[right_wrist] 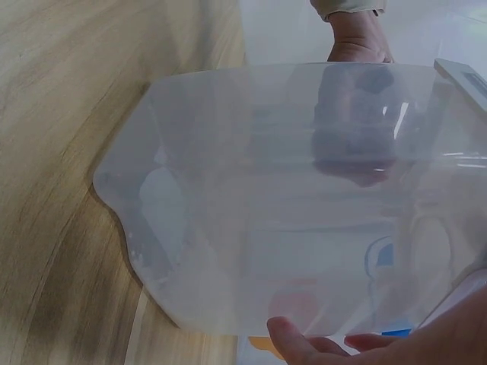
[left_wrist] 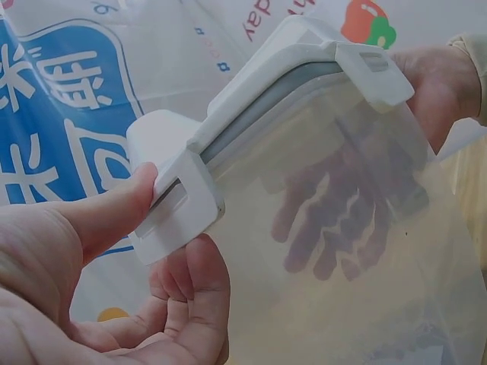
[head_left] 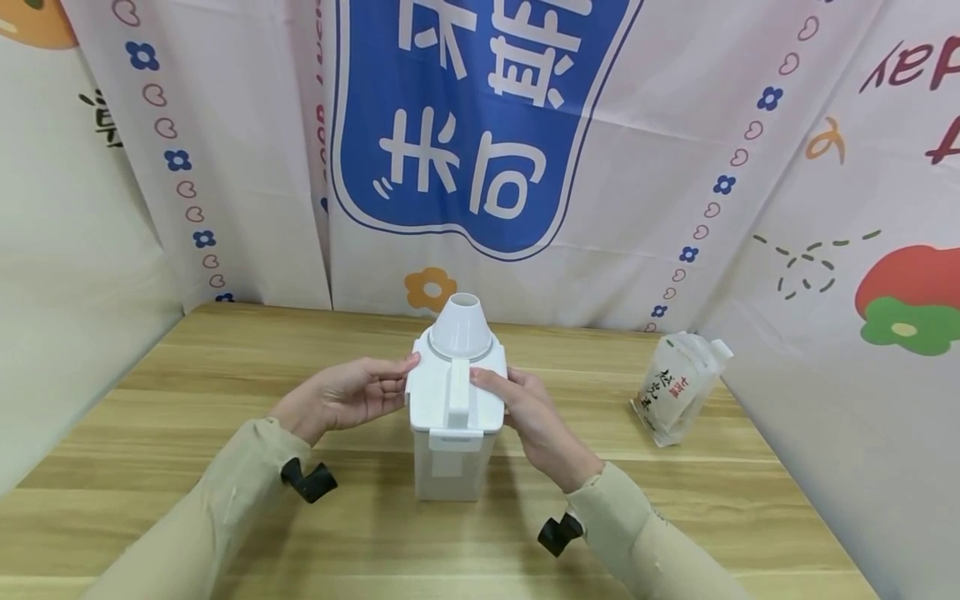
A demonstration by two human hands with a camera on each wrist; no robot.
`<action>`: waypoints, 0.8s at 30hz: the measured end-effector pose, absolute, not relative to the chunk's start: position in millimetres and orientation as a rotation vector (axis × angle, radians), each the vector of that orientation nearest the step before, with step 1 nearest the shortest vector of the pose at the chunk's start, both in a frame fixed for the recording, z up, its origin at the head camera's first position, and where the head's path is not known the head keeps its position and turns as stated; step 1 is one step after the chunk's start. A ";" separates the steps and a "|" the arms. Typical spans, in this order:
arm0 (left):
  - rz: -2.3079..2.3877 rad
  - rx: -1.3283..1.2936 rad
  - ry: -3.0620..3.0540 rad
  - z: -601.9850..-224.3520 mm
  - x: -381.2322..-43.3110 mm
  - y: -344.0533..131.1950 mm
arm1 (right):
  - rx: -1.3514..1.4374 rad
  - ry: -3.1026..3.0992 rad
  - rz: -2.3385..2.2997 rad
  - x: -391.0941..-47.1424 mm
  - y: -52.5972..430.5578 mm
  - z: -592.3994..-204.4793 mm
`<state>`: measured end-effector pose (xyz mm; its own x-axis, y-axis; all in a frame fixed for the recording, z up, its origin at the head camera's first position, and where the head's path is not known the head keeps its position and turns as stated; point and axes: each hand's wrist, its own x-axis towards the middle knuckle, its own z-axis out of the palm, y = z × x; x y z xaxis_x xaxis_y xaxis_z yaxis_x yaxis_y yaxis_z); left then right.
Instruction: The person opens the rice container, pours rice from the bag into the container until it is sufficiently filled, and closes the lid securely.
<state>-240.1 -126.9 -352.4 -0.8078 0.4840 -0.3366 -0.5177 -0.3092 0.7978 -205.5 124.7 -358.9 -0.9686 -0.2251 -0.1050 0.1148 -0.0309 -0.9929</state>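
A translucent storage container (head_left: 450, 479) with a white lid (head_left: 433, 408) stands on the table. The lid carries a white cone-shaped cap (head_left: 460, 329) and a raised handle (head_left: 458, 392). My left hand (head_left: 348, 396) pinches a side latch (left_wrist: 183, 220) of the lid, thumb on top and curled fingers beneath. Another latch (left_wrist: 377, 76) hangs over the rim farther along. My right hand (head_left: 540, 421) holds the opposite side of the container, thumb on the lid next to the handle. Its fingers show through the wall in the left wrist view.
To the right on the wood-grain table (head_left: 360, 517) stands a small white bag (head_left: 675, 387) with printed characters. A printed cloth (head_left: 600, 208) hangs behind the table, and light walls close off both sides. Black straps (head_left: 309, 482) stick out from both sleeves.
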 end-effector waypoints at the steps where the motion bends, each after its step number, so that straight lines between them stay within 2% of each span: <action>1: 2.140 -0.047 1.316 -352.5 -240.1 -126.9 | -0.116 2.004 -2.096 -205.4 124.6 -359.1; 24: 2.143 -0.065 1.299 -353.7 -239.7 -126.7 | -0.089 2.017 -2.121 -204.3 122.3 -360.8</action>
<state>-239.7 -126.7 -353.7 -0.8039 0.4827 -0.3475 -0.5315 -0.3207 0.7840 -204.3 122.3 -360.8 -0.9755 -0.1949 -0.1024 0.1120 -0.0389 -0.9929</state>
